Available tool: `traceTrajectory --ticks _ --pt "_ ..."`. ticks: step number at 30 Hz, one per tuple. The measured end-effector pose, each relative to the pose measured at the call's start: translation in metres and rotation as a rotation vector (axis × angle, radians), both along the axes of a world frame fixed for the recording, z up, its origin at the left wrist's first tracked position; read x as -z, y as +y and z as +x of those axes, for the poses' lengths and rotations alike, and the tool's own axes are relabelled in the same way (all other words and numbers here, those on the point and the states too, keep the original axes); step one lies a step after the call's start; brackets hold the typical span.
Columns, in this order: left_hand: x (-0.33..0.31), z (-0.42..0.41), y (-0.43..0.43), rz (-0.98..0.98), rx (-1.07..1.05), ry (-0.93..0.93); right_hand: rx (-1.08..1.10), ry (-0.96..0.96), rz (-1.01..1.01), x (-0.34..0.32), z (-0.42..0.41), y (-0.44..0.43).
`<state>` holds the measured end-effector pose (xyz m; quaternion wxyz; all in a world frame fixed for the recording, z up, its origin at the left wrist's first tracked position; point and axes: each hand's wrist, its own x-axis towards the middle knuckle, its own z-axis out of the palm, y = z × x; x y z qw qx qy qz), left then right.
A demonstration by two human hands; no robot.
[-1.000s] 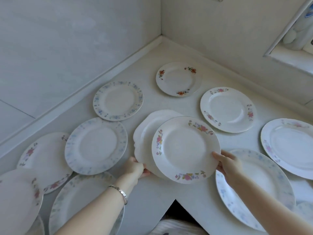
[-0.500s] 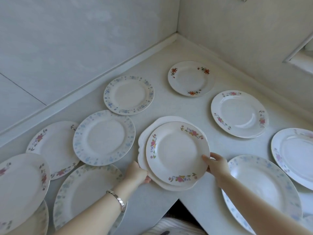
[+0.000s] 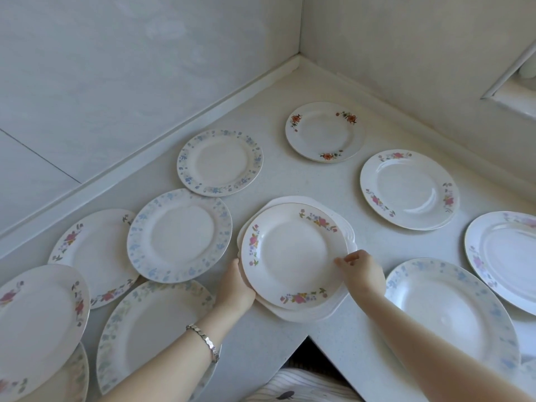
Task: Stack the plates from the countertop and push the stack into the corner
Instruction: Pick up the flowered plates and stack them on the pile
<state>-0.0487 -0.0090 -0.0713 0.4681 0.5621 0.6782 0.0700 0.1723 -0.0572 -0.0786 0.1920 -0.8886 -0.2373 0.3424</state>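
Note:
A pink-flowered plate lies on a plain white scalloped plate near the counter's inner front edge. My left hand holds the left rim of this small stack. My right hand pinches the right rim of the flowered plate. Several other plates lie singly on the L-shaped countertop: a blue-rimmed plate, another blue-rimmed plate, a small orange-flowered plate nearest the corner, and a pink-flowered plate.
More plates crowd the left edge and the right side, some overlapping. Walls with a raised trim bound the counter on the left and back. A window ledge sits at upper right.
The flowered plate has come down from a tilt and now lies flat, centred on the scalloped plate. Both hands stayed at the rims.

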Motion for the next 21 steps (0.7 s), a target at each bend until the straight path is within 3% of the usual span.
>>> traceTrajectory --ticks 7,12,17,21 --pt "-0.006 0.01 0.004 -0.047 0.024 0.065 -0.053 0.023 0.043 0.003 0.011 0.004" --pt "-0.002 0.015 0.0 -0.115 0.06 0.165 0.041 0.094 0.046 0.003 0.018 0.0" --pt "-0.007 0.012 -0.001 -0.134 0.065 0.124 0.026 0.1 0.019 0.005 0.022 -0.012" --pt "-0.018 -0.007 0.024 -0.077 -0.03 0.161 -0.099 -0.061 -0.073 -0.014 0.014 0.0"
